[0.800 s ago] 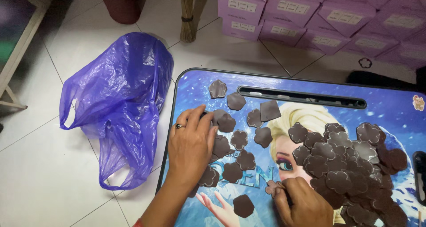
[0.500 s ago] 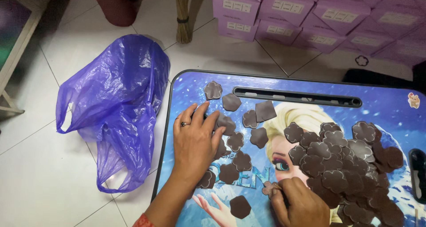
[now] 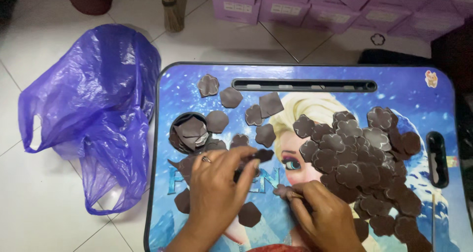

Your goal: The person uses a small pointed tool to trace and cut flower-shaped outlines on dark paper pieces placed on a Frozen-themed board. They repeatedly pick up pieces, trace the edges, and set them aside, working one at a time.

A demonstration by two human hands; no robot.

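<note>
Blue printed tabletop (image 3: 409, 84) on the floor, purple plastic bag (image 3: 93, 114) slumped just left of it. Big loose heap of brown cutouts (image 3: 359, 158) on the right side, overlapping; an elbow nudge could likely slide some off the near edge. Left hand (image 3: 219, 183) curled, fingertips pinching a dark flower-shaped petal piece (image 3: 263, 155) mid-tabletop. Right hand (image 3: 320, 215) nearly closed, pinching a small scalloped piece (image 3: 282, 190). Pieces look thin, matte, floppy; pinch grip may crease them.

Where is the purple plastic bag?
In the head view, the purple plastic bag lies on the white tiled floor, just left of the blue picture table, beside the left hand.
</note>
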